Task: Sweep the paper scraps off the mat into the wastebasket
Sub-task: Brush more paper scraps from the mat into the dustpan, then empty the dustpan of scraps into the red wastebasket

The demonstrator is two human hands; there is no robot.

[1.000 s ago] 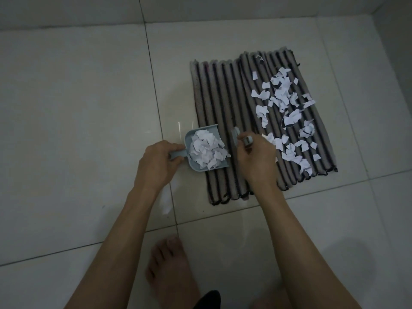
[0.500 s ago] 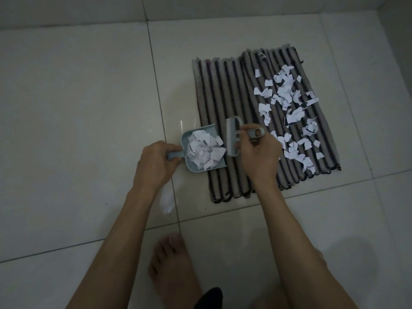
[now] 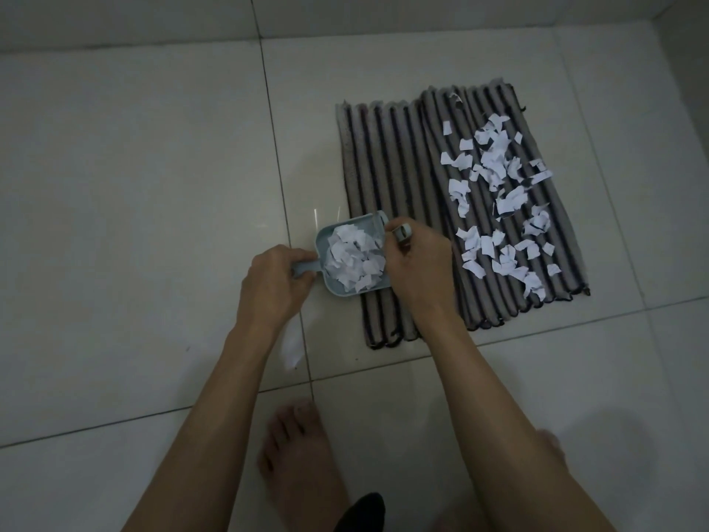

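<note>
My left hand [image 3: 274, 280] gripped the full dustpan [image 3: 347, 259], my right hand [image 3: 418, 263] clasped the small brush [image 3: 401, 233], but many paper scraps [image 3: 498, 201] lay on the mat [image 3: 387, 155], no wastebasket visible.

Floor [image 3: 134, 186]: large pale glossy tiles divided by thin dark grout lines [image 3: 274, 147], one running away from the viewer and another crossing it nearer the viewer. Wall base [image 3: 345, 13]: a lighter band along the far edge of the floor, meeting a second wall at the far right corner. Bare foot [image 3: 299, 455]: planted on the tiles at the near edge, toes pointing away from the viewer. Dark fabric edge [image 3: 360, 512]: partly visible at the bottom margin, beside the foot; its nature cannot be told.
</note>
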